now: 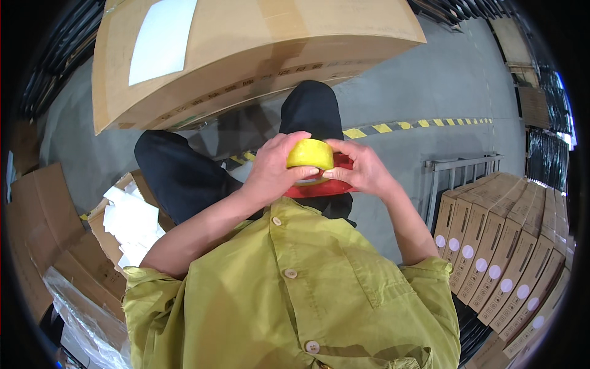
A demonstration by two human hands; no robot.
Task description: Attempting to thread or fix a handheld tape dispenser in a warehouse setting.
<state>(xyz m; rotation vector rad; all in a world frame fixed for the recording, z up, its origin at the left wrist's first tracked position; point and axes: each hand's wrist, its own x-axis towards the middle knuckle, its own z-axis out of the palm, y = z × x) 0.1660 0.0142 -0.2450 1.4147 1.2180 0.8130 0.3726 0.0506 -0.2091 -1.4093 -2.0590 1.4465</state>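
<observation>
A roll of yellow tape is held between my two hands, in front of my chest and above my lap. My left hand grips its left side, thumb along the near edge and fingers over the far side. My right hand closes on the right side with thumb and fingers. Just below and behind the roll is a shiny red object, partly covered by my hands; its kind I cannot make out. A large cardboard box lies beyond my knees, with a white sheet on top.
At the left, an open carton holds white paper or foam pieces, beside flattened cardboard and clear plastic wrap. Several cartons stand in a row at the right, by a metal frame. Yellow-black tape marks the floor.
</observation>
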